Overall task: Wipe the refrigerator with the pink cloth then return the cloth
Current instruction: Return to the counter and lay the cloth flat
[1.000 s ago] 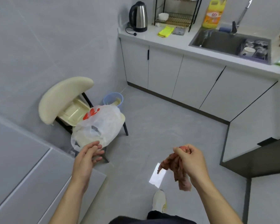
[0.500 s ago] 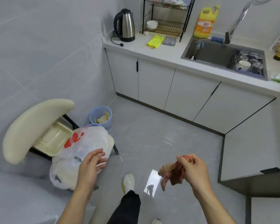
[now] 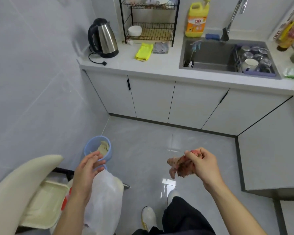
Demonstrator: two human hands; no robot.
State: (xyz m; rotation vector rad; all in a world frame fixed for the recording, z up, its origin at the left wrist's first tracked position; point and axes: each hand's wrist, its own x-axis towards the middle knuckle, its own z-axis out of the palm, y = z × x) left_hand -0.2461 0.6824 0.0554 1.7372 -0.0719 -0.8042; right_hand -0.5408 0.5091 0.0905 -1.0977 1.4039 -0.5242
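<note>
My right hand (image 3: 203, 164) grips the crumpled pink cloth (image 3: 180, 166), which bunches out to the left of my fingers above the grey floor. My left hand (image 3: 87, 168) hangs at the lower left with loosely curled fingers and holds nothing. It floats in front of a blue bin and a white plastic bag. The refrigerator is out of view. Ahead stands the white counter (image 3: 159, 65), where a yellow cloth (image 3: 143, 52) and a grey cloth (image 3: 160, 47) lie by the dish rack.
A cream chair (image 3: 19, 184) with a foam tray and a white plastic bag (image 3: 105, 197) stands at lower left. A blue bin (image 3: 98, 150) sits by the wall. On the counter are a kettle (image 3: 103, 39), a wire rack (image 3: 149, 19), a detergent bottle (image 3: 196, 18) and a sink (image 3: 210, 55) holding cups.
The view has swung away from the grey panel at lower left and moved toward the counter. My right hand has bunched the hanging cloth into a tighter wad. Both hands keep their places.
</note>
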